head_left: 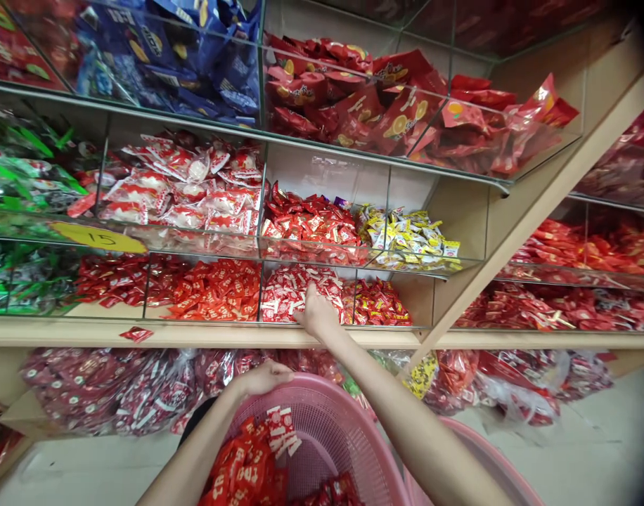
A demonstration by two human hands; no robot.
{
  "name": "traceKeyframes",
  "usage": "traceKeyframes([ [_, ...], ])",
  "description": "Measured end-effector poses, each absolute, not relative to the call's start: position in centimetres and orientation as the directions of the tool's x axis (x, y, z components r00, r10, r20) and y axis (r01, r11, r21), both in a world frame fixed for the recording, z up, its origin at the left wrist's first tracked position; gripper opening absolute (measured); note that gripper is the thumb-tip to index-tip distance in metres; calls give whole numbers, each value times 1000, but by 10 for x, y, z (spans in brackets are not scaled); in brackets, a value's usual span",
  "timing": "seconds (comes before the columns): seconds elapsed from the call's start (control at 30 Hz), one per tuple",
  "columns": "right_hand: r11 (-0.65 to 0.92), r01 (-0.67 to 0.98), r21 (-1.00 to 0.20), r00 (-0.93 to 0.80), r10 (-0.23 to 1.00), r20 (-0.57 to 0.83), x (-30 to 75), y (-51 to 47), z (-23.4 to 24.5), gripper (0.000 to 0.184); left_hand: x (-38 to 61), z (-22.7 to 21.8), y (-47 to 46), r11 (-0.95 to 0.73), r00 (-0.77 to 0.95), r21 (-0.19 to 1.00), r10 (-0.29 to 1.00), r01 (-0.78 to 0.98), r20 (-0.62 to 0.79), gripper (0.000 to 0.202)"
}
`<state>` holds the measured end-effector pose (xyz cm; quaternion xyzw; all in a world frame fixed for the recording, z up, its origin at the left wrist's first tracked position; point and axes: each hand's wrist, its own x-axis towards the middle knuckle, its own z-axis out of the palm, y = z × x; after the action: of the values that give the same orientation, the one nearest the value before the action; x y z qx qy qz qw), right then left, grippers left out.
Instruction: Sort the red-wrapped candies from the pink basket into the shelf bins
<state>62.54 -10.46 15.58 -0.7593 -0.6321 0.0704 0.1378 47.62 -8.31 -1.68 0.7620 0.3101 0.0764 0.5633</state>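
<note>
My right hand point(316, 309) reaches up into a glass bin of small red-and-white wrapped candies point(285, 289) on the lowest shelf, fingers buried in the pile. My left hand point(263, 378) grips the far rim of a pink plastic basket point(327, 414) held below the shelf. Inside the basket lie several red candy packets point(245, 467) and a few red-and-white ones point(281, 429).
Glass-fronted bins fill the shelves: red candies point(211, 288), yellow ones point(406, 235), green packs point(21, 176), blue bags point(185, 56), red snack bags point(406, 112). A yellow price tag "15" point(98, 237) sticks to the glass. Large clear bags of candy point(116, 390) sit under the wooden shelf edge point(90, 332). A second pink basket rim point(491, 460) shows at right.
</note>
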Motion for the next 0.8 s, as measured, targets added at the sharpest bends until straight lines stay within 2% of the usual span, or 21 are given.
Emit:
traceKeyframes([
  [0.1, -211, 939, -271, 219, 976, -1, 621, -95, 152, 48, 474, -15, -85, -170, 788, 907, 571, 386, -228, 51],
  [0.33, -230, 923, -308, 224, 973, -55, 628, -95, 151, 55, 475, -1, -91, -147, 780, 905, 572, 399, -251, 50],
  [0.47, -220, 923, -317, 217, 975, -46, 630, -95, 154, 54, 475, 2, -94, -149, 771, 902, 585, 406, -251, 50],
  [0.57, -188, 921, -342, 205, 979, 13, 636, -106, 163, 47, 475, 3, -95, -137, 766, 899, 587, 415, -264, 50],
  [0.7, -28, 885, -465, 114, 981, 159, 648, -147, 165, 34, 474, 0, -93, -128, 759, 895, 589, 427, -277, 51],
  [0.8, 87, 788, -609, 25, 985, 173, 649, -186, 134, 25, 475, -5, -91, -134, 761, 896, 590, 423, -271, 52],
])
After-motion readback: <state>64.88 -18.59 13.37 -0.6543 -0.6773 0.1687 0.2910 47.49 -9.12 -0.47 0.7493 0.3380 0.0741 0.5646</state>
